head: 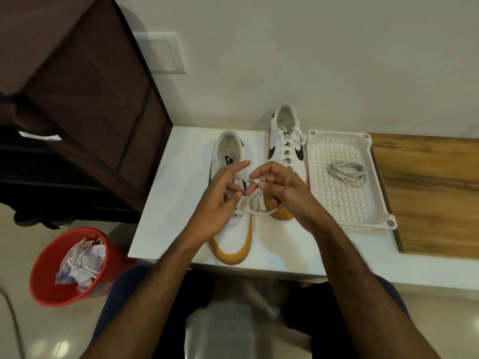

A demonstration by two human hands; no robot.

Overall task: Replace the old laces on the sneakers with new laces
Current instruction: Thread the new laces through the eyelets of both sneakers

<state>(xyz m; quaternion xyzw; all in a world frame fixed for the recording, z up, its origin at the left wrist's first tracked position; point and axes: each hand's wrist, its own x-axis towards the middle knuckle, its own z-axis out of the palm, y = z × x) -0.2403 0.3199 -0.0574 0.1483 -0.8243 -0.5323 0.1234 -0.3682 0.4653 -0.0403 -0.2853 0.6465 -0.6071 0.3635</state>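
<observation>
My bare forearms reach out from the bottom of the view, over my knees and the glossy pale floor tiles, to a white table (166, 203) pushed against a plain off-white wall. On it, straight ahead, the near sneaker (233, 229) lies with its yellow toe toward me, and my left hand (220, 203) sits over its middle with the forefinger stretched out and the other fingers curled round a white lace (248, 203). My right hand (277, 187) pinches a loop of that same lace between thumb and fingertips just above the shoe. One strand runs off to the right across the table toward the second sneaker (286, 149), which stands just beside the first, a little farther back, laced and tied. Right of it is a white slotted tray (337, 203) holding a coiled grey-white lace (347, 172), and the tray partly overlaps a wooden board (427, 190). To my left on the floor stands a red bin (49, 275) full of crumpled paper, and behind it a dark brown fabric cabinet (77, 99).
</observation>
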